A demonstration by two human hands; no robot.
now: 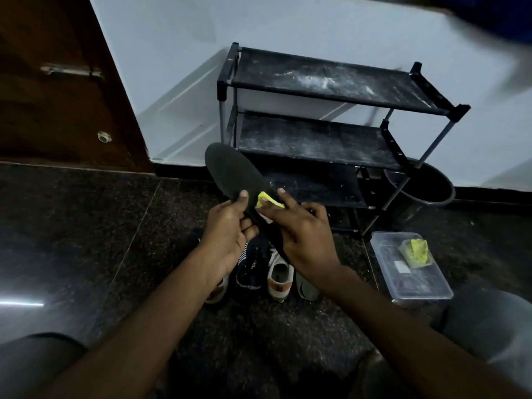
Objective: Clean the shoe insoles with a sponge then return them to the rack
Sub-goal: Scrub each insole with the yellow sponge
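The left hand [230, 234] is gripping a dark insole [236, 180] by its middle, thumb on top, while the right hand [305, 240] is pressing a yellow sponge [269, 201] against it. Pressing hard could be bending the unsupported toe end. The rack [331, 125] is standing just beyond, shelves bare, shoes [259, 272] crowding the floor below.

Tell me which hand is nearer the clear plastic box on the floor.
Right. The right hand presses a yellow sponge on the black insole, just left of the clear plastic box. The left hand grips the insole farther left, beyond the right hand.
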